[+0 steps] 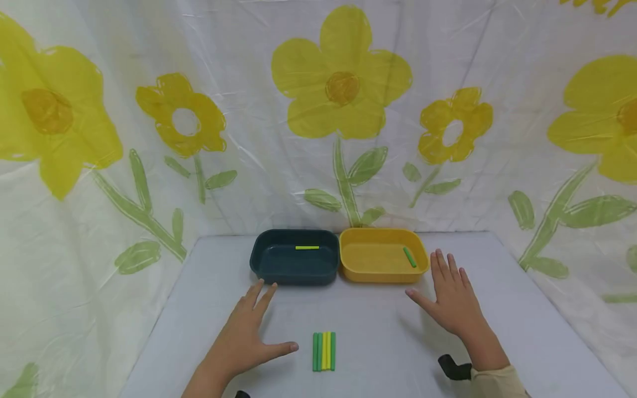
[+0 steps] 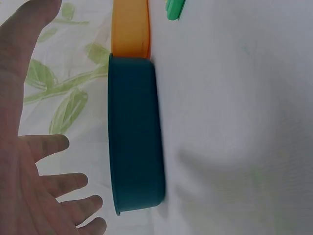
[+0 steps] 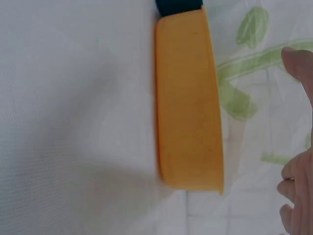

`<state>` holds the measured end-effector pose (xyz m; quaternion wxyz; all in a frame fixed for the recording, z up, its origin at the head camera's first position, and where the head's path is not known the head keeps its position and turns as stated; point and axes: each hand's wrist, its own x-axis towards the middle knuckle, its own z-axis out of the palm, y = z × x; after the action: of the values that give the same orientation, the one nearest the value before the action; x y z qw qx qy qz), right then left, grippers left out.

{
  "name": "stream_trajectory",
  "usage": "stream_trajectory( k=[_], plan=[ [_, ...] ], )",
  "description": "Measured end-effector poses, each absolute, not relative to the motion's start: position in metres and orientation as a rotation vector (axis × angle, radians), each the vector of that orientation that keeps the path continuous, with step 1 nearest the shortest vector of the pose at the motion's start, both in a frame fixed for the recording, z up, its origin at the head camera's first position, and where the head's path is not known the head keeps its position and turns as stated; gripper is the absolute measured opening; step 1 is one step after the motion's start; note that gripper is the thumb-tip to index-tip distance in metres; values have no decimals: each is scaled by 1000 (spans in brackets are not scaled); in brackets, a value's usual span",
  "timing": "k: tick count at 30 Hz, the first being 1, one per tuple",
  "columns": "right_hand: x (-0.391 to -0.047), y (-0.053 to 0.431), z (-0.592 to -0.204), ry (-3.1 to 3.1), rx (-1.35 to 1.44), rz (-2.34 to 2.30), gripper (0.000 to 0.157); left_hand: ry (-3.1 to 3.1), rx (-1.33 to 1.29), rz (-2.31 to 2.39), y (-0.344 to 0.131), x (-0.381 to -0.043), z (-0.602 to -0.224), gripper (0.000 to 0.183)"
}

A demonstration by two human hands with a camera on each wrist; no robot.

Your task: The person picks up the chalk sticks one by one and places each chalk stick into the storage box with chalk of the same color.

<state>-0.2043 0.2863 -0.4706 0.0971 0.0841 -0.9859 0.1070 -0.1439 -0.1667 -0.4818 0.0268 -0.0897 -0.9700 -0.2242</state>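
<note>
Several short green and yellow sticks (image 1: 324,351) lie side by side on the white table, between my hands and nearer the left one. My left hand (image 1: 246,337) hovers with fingers spread and thumb pointing at the sticks, holding nothing. Fingers extended, my right hand (image 1: 452,298) is held beside the yellow tray's right end, also without anything in it. One yellow stick (image 1: 307,247) is inside the dark teal tray (image 1: 294,279). A green stick (image 1: 410,257) lies at the right in the yellow tray (image 1: 378,275).
The two trays stand side by side, touching, at the back of the table (image 1: 368,331). Right behind them hangs a white curtain (image 1: 259,182) with painted yellow flowers. A black strap-like piece (image 1: 454,368) shows by the right wrist.
</note>
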Motion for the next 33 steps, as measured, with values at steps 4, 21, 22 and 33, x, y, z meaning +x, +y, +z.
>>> stream_trajectory(
  k=[4, 21, 22, 33],
  plan=[
    [-208, 288, -474, -2928, 240, 344, 110, -2996, -314, -725, -165, -142, -480, 122],
    [-234, 287, -489, -2964, 226, 420, 111, -3017, -488, -852, -151, -136, -491, 115],
    [-236, 287, -491, -2971, 226, 420, 111, -3012, -499, -861, -149, -136, -492, 114],
    [-249, 284, -499, -2990, 242, 427, 113, -3074, -525, -937, -133, -136, -501, 107]
  ],
)
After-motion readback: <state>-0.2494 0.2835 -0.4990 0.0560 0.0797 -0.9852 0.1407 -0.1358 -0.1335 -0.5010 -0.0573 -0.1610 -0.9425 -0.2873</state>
